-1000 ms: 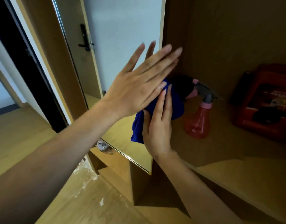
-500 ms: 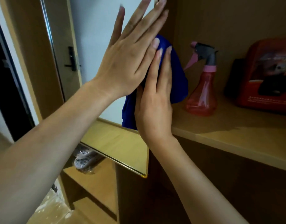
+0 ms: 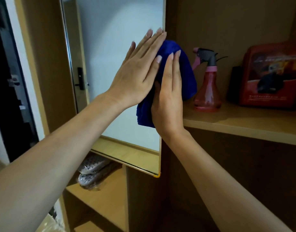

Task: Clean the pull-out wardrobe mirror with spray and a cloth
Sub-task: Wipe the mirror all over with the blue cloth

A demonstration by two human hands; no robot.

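The pull-out mirror point(image 3: 117, 91) stands edge-on from the wardrobe, gold-framed, reflecting a white wall and a door handle. A blue cloth point(image 3: 182, 71) hangs over its right edge. My left hand point(image 3: 140, 74) lies flat on the glass side with straight fingers, overlapping the cloth. My right hand point(image 3: 169, 97) presses the cloth from the other side, fingers straight and pointing up. A pink spray bottle point(image 3: 207, 91) with a dark trigger head stands on the shelf just right of the cloth.
A wooden shelf point(image 3: 244, 121) carries the bottle and a red box point(image 3: 272, 76) at the right. Below the mirror, wrapped grey slippers point(image 3: 92, 169) lie on a lower shelf. A dark doorway point(image 3: 5, 81) is at the far left.
Both hands with the cloth rose along the mirror's edge from one second ago, then slid slightly down in the last half second. The bottle stays on the shelf.
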